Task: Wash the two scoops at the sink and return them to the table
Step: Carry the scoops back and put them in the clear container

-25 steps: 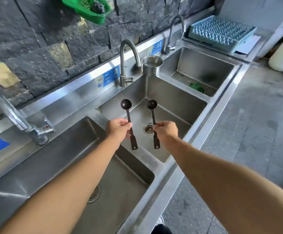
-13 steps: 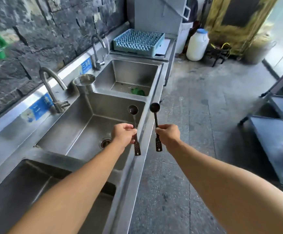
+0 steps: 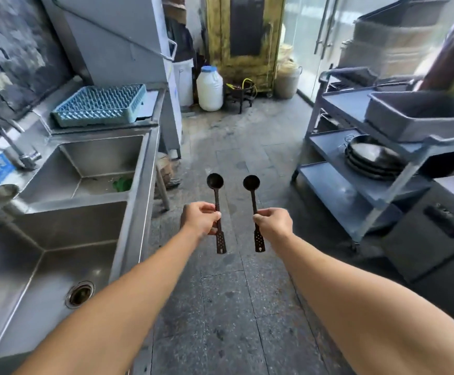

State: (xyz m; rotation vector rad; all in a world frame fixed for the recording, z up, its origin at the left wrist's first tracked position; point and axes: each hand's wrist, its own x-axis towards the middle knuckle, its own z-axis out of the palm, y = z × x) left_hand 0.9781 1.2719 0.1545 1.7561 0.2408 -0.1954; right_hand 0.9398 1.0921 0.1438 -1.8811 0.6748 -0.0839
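Observation:
I hold two dark scoops upright over the grey floor, bowls up and perforated handle ends down. My left hand (image 3: 200, 218) grips the left scoop (image 3: 216, 185) at mid handle. My right hand (image 3: 274, 222) pinches the right scoop (image 3: 252, 187) the same way. The two scoops stand side by side, a hand's width apart and not touching. The steel sink (image 3: 133, 212) lies to my left, with its drain (image 3: 80, 294) low in the near basin.
A blue dish rack (image 3: 100, 105) sits on the counter beyond the far basin. A grey trolley (image 3: 361, 169) with stacked black pans (image 3: 372, 159) and a grey tub (image 3: 420, 115) stands at right. A white jug (image 3: 209, 88) stands at the back. A dark cabinet (image 3: 437, 228) is near right.
The view has swung right, away from the sink toward the aisle. Both hands carried the scoops off the basin and out over the floor, keeping the same grip.

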